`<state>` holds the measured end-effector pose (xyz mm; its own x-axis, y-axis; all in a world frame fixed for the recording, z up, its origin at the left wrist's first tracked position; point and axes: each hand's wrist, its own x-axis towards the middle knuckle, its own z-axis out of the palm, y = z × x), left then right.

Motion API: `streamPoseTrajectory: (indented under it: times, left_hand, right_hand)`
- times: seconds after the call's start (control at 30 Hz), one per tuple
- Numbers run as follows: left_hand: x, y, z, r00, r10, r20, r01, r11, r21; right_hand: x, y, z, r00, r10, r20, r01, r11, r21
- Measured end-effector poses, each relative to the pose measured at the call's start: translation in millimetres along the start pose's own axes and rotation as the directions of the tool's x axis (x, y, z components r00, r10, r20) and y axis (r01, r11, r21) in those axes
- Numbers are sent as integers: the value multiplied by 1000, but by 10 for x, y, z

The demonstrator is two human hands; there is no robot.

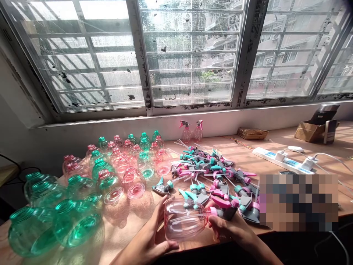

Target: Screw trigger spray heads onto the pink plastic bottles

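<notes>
A clear pink spray bottle (185, 222) lies on its side in the air near the table's front edge, base to the left. My left hand (157, 233) is wrapped round its base end. At the neck, my right hand (224, 225) grips the pink collar of the trigger sprayer (224, 207), whose tube runs inside the bottle. Just beyond is a pile of loose trigger sprayers (204, 165) in pink, teal and grey. One teal and grey sprayer (163, 186) lies apart, left of the pile.
Several open green bottles (74, 224) and pink bottles (134, 182) stand on the table at left. Two pink bottles with sprayers (186, 132) are by the wall. A white power strip (282, 161), a cardboard box (310, 131) and a blurred patch (299, 202) are at right.
</notes>
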<state>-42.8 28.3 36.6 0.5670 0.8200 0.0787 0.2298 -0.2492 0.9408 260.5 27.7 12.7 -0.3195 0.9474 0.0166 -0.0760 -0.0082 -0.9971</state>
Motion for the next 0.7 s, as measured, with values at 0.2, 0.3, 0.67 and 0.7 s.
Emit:
streamPoseTrajectory:
  times: [0.2,0.3,0.67,0.7]
  left_hand:
    - [15,1,-21,1000,16,-9,-16,998,64]
    - [15,-47,-34,1000,-17,10,17,999,46]
    - [-4,-80,11,999,-43,5,43,995,-95]
    - [6,-91,14,1000,-22,5,23,996,-89]
  right_hand:
    - [5,24,-16,999,17,27,-17,1000,-8]
    - [19,44,-27,999,-6,39,7,1000,-1]
    - [20,54,-44,999,8,33,-9,1000,15]
    - [18,50,-42,999,5,32,-6,1000,21]
